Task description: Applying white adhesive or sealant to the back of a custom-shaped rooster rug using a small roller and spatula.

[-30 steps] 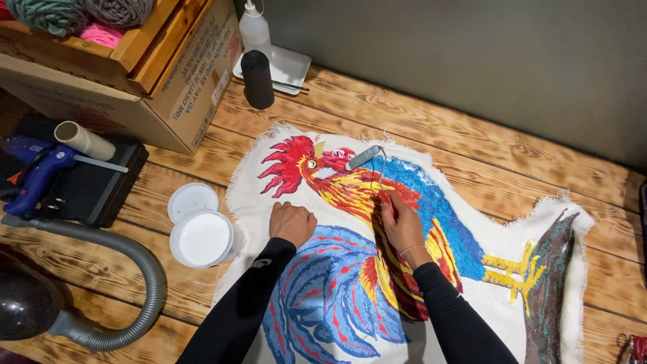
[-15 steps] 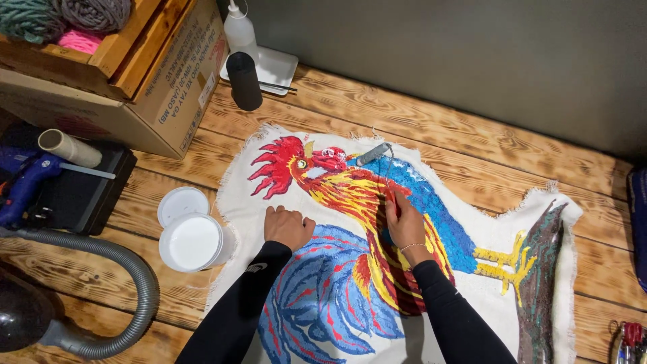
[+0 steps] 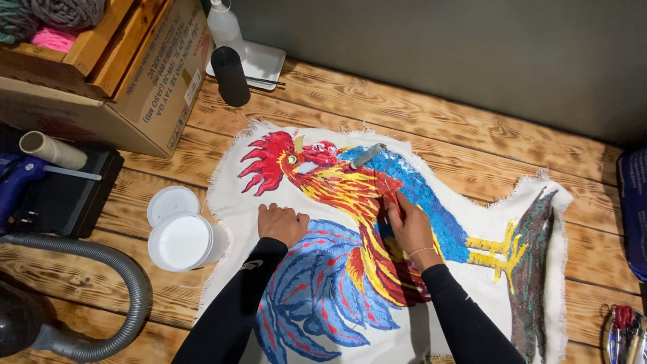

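A white cloth (image 3: 236, 175) painted with a colourful rooster (image 3: 350, 195) lies on the wooden floor. My left hand (image 3: 282, 222) rests on it with fingers curled, knuckles down, just below the rooster's red comb and holding nothing. My right hand (image 3: 408, 226) presses on the rooster's striped neck, its fingers pinched on what looks like a small flat red spreader (image 3: 384, 192). A short grey tool (image 3: 367, 156) lies on the blue area above that hand, apart from it.
An open white tub (image 3: 180, 241) and its lid (image 3: 172, 202) sit left of the cloth. Further left are a grey vacuum hose (image 3: 128, 283), a black case (image 3: 67, 202) and a cardboard box (image 3: 135, 94). A black cylinder (image 3: 230, 75), white bottle (image 3: 224, 25) and white tray (image 3: 259, 64) stand by the grey wall.
The view has shifted slightly. Both hands stay in almost the same spots on the cloth; my right hand has edged a little along the rooster's neck.
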